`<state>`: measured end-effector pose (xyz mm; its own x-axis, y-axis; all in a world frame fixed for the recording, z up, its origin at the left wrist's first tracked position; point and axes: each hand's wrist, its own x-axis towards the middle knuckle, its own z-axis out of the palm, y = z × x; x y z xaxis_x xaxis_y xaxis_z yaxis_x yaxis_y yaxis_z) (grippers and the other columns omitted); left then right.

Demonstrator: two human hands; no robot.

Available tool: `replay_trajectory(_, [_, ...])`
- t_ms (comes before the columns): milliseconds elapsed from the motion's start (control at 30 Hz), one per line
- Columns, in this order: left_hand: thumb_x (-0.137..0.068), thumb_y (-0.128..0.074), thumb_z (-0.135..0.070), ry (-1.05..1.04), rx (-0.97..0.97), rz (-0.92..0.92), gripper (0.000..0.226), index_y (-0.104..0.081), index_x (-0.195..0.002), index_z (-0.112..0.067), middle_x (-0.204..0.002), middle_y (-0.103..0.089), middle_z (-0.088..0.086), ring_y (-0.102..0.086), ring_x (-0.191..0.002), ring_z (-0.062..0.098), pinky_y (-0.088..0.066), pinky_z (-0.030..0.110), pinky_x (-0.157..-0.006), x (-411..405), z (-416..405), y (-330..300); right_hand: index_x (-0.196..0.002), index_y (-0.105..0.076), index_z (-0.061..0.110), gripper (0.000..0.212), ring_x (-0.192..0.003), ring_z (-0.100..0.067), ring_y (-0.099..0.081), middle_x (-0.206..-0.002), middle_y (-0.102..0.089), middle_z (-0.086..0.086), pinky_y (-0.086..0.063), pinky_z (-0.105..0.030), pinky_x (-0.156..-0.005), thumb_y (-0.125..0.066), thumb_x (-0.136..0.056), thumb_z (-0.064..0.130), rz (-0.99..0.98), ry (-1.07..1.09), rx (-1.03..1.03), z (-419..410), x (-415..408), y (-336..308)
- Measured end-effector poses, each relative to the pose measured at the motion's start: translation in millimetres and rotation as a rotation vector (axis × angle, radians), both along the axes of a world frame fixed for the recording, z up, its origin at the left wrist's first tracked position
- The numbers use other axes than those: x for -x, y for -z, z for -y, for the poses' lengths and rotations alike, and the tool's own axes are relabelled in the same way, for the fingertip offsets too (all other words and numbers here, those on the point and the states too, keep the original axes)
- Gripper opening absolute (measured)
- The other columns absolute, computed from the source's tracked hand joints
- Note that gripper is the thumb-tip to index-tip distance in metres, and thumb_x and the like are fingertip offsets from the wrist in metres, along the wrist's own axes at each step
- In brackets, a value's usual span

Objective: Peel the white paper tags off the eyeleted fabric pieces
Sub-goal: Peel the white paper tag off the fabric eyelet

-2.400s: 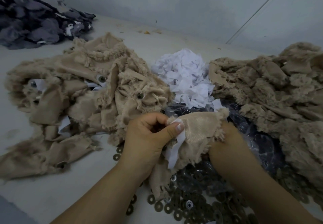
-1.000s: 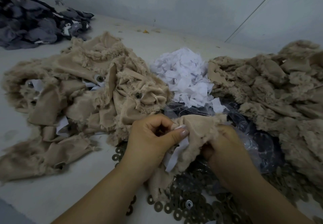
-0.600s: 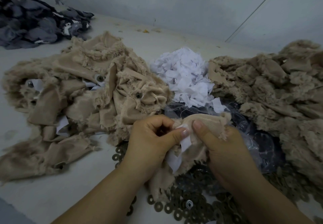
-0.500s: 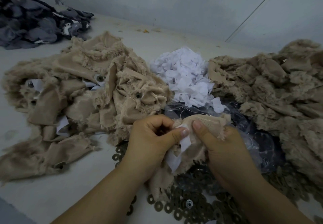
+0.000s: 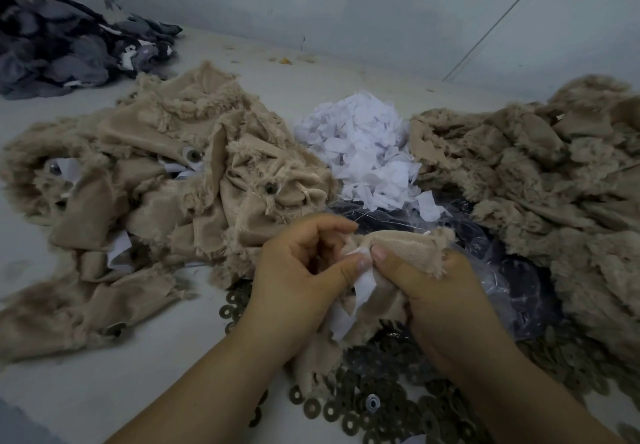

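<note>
hands 2 | tan fabric heaps 2 | paper-tag pile 1

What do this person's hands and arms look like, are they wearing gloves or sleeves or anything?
No gloves and no sleeves show: both forearms are bare right down to the bottom edge of the picture. The left hand and right hand carry no rings, watch or bracelets that can be seen. The nails on the fingers are short and look unpainted.

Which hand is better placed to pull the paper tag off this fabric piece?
Probably the left hand: its thumb is on the white paper tag, while the right hand grips the fabric piece.
</note>
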<state>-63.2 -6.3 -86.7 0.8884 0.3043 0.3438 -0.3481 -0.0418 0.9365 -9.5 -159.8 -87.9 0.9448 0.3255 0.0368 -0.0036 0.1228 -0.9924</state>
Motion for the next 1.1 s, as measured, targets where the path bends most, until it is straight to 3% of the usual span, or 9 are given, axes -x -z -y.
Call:
replay_trajectory(67, [-0.077, -0.077, -0.018, 0.019, -0.080, 0.054, 0.022, -0.076, -0.098, -0.025, -0.092, -0.072, 0.004, -0.069, -0.086, 0.024, -0.059, 0.036, -0.076, 0.8, -0.7, -0.6, -0.099, -0.078, 0.011, 0.032, -0.096, -0.037, -0.073, -0.099, -0.077, -0.016, -0.054, -0.060, -0.092, -0.080, -0.078, 0.035, -0.007, 0.001, 0.008, 0.3, -0.5, -0.4])
replay_trajectory(167, [-0.083, -0.077, -0.019, 0.034, -0.120, 0.100, 0.008, -0.076, -0.089, -0.013, -0.085, -0.072, 0.003, -0.068, -0.079, 0.019, -0.056, 0.029, -0.071, 0.3, -0.1, -1.6, -0.092, -0.080, 0.013, 0.029, -0.089, -0.037, -0.075, -0.092, -0.078, -0.015, -0.060, -0.056, -0.082, -0.076, -0.074, 0.036, -0.005, 0.030, 0.008, 1.3, -0.9, -1.7])
replay_trajectory(267, [-0.086, -0.067, -0.024, 0.026, -0.081, 0.131, 0.022, -0.073, -0.080, -0.004, -0.076, -0.069, 0.007, -0.064, -0.071, 0.022, -0.053, 0.030, -0.067, -0.3, 0.0, -0.7, -0.089, -0.081, 0.019, 0.010, -0.086, -0.031, -0.076, -0.090, -0.078, -0.011, -0.060, -0.048, -0.079, -0.073, -0.085, 0.024, 0.032, 0.050, 0.017, 1.0, 0.2, -1.8])
replay_trajectory(400, [-0.080, -0.073, -0.014, -0.009, -0.071, 0.066, 0.004, -0.071, -0.081, -0.011, -0.076, -0.069, 0.003, -0.065, -0.071, 0.019, -0.054, 0.028, -0.065, -1.2, 0.4, 3.0, -0.083, -0.080, 0.021, 0.009, -0.078, -0.028, -0.076, -0.083, -0.078, -0.009, -0.062, -0.048, -0.073, -0.072, -0.087, 0.021, 0.092, 0.093, 0.071, 0.0, 1.2, -2.1])
replay_trajectory(867, [-0.081, -0.073, 0.005, -0.061, -0.044, 0.018, 0.019, -0.072, -0.082, -0.014, -0.077, -0.072, 0.002, -0.069, -0.072, 0.018, -0.056, 0.022, -0.067, -1.1, 2.1, 2.9, -0.081, -0.077, 0.006, 0.013, -0.077, -0.038, -0.073, -0.079, -0.075, -0.017, -0.060, -0.058, -0.073, -0.073, -0.088, 0.016, 0.116, 0.139, 0.144, -1.8, 5.5, -7.8])
replay_trajectory(1000, [-0.079, -0.075, 0.005, -0.065, -0.101, 0.023, 0.018, -0.073, -0.082, -0.012, -0.077, -0.072, 0.001, -0.068, -0.070, 0.012, -0.054, 0.019, -0.065, -0.5, 3.9, 1.2, -0.078, -0.079, 0.014, 0.010, -0.074, -0.026, -0.075, -0.078, -0.077, -0.009, -0.063, -0.046, -0.069, -0.074, -0.087, 0.016, 0.145, 0.149, 0.158, -3.1, 5.9, -7.4])
replay_trajectory(1100, [-0.080, -0.074, 0.005, -0.070, -0.120, 0.035, 0.017, -0.073, -0.083, -0.013, -0.078, -0.072, 0.003, -0.069, -0.072, 0.015, -0.057, 0.023, -0.067, 0.6, 4.8, 0.9, -0.082, -0.079, 0.014, 0.010, -0.080, -0.025, -0.076, -0.082, -0.078, -0.007, -0.061, -0.047, -0.076, -0.080, -0.079, 0.024, 0.106, 0.114, 0.144, -4.6, 6.1, -7.7])
